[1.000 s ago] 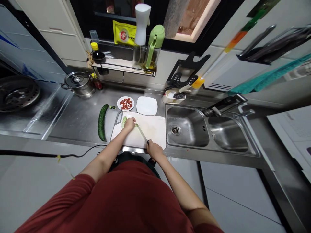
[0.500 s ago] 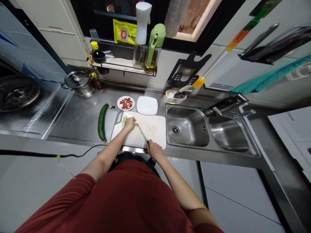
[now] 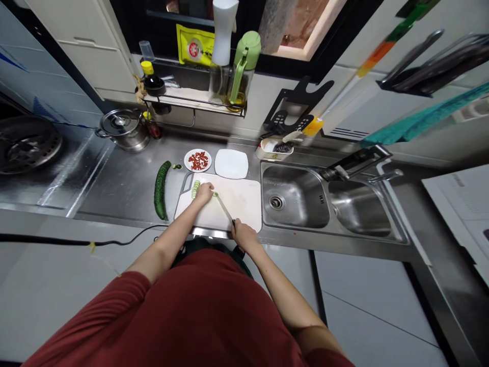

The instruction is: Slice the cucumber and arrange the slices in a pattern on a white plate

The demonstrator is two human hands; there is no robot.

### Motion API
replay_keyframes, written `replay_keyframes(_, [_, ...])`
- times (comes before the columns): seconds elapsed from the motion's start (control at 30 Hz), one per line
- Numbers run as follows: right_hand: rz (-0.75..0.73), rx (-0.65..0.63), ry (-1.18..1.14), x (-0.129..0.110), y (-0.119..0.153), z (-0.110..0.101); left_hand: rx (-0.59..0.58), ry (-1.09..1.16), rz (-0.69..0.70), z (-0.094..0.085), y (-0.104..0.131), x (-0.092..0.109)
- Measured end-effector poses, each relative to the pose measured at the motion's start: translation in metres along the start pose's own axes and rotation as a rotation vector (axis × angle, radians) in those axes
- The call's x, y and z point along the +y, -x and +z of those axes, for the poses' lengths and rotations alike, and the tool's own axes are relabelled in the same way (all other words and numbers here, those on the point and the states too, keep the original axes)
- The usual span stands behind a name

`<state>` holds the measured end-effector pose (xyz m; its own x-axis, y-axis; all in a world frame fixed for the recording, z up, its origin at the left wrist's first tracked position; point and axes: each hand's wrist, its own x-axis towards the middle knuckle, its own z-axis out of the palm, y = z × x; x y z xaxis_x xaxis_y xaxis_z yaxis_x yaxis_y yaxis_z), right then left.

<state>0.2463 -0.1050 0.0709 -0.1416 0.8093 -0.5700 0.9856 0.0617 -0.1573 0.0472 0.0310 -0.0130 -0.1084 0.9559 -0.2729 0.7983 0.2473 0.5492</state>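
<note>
A white cutting board (image 3: 233, 216) with a grey handle lies on the steel counter. My right hand (image 3: 243, 234) is closed around the dark handle of a kitchen knife (image 3: 224, 208), whose blade points up and left across the board. At the blade's tip is a small green piece of cucumber (image 3: 215, 194). My left hand (image 3: 205, 193), fingers curled, presses down beside that piece and seems to hold it; the fingertips are partly hidden. Just left of this hand lies an overlapping row of cucumber slices (image 3: 195, 188). A whole cucumber (image 3: 161, 191) rests left of the board.
Behind the board stand a plate of chopped red pieces (image 3: 198, 161) and a white square plate (image 3: 231, 164). Cucumber ends (image 3: 177, 166) lie near them. A lidded pot (image 3: 124, 130) is at the back left; a double sink (image 3: 296, 199) is on the right. Bottles fill a wall shelf (image 3: 194, 97).
The knife and both hands have barely shifted on the board. The small piece at the blade's tip looks slightly different in shape. The whole view has tilted a little.
</note>
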Motion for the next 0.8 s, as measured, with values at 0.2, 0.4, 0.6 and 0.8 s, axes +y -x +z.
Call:
replay_keyframes(0.2, [0.004,-0.010,-0.003,0.004,0.005,0.004,0.009,-0.014,0.013,0.001,0.000,-0.001])
replay_keyframes(0.4, [0.004,0.000,-0.013,0.007,0.011,0.008,0.008,-0.007,0.016,0.001,0.000,-0.001])
replay_keyframes(0.6, [0.009,-0.003,-0.014,0.010,0.015,0.009,0.017,-0.029,0.052,0.002,0.005,-0.003])
replay_keyframes(0.8, [0.018,-0.009,-0.013,0.010,0.017,0.009,0.067,-0.089,0.214,0.006,0.027,-0.005])
